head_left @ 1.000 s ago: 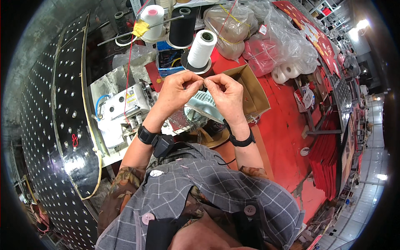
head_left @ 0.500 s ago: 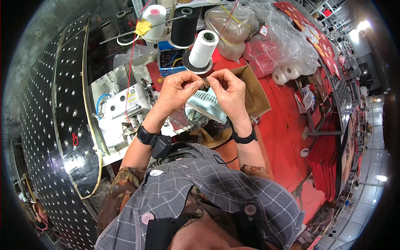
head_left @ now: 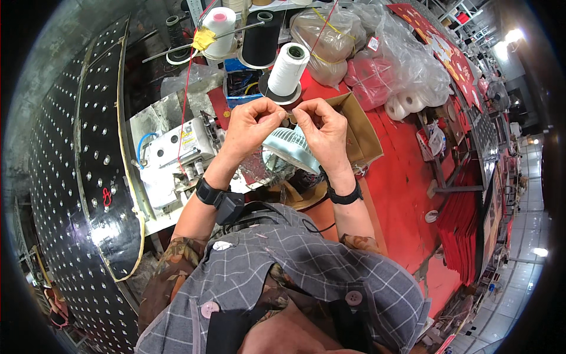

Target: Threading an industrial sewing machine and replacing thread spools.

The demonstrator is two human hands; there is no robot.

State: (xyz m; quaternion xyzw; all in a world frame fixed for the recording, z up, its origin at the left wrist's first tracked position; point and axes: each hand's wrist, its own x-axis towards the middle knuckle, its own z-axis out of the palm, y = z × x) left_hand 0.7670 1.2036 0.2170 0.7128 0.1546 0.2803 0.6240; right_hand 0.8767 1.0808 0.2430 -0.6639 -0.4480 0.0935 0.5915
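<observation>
My left hand (head_left: 250, 128) and my right hand (head_left: 325, 133) are raised in front of me, fingertips almost meeting. Each has thumb and forefinger closed in a pinch. Whatever they hold is too fine and small to make out. Just beyond the fingertips stands a white thread cone (head_left: 287, 72) on a dark round base. Below and between the hands sits a small pale-blue fan (head_left: 293, 154), partly covered by my right hand. A white sewing machine (head_left: 186, 144) is to the left of my left wrist.
A black thread cone (head_left: 260, 40) and another white cone (head_left: 219, 34) stand behind, crossed by a metal rod. An opened cardboard box (head_left: 367, 133) sits right of my hand on the red tabletop (head_left: 401, 177). Plastic bags (head_left: 413, 68) pile up at the far right. A studded black panel (head_left: 88, 159) rises at left.
Both hands stay nearly in place, with only slight shifts of the fingers. Nothing else has visibly moved.
</observation>
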